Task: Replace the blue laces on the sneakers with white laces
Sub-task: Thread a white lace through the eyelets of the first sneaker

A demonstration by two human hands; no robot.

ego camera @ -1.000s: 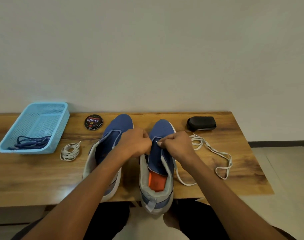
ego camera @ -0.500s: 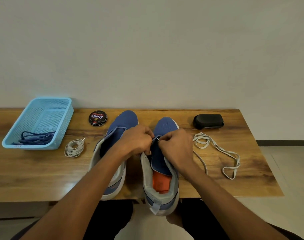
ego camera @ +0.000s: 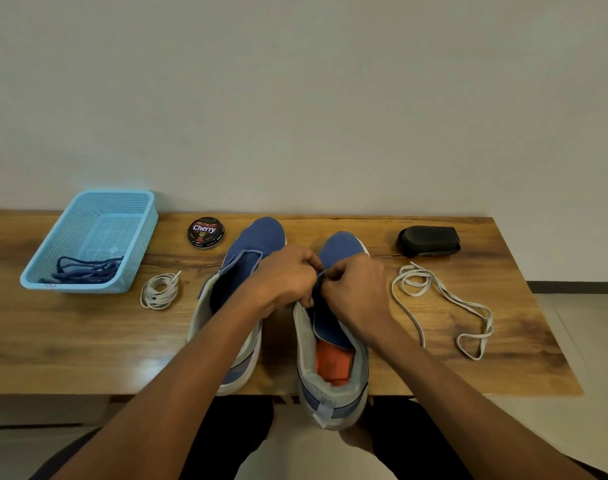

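Both hands curl tight over the right sneaker (ego camera: 332, 341) on the tabletop (ego camera: 70, 334), the left hand (ego camera: 284, 277) and right hand (ego camera: 356, 285) pinching its front edge where the loose white lace (ego camera: 444, 299) leads.

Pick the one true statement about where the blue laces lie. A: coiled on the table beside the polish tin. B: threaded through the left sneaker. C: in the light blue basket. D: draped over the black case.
C: the blue laces lie heaped inside the light blue basket at the table's left end.
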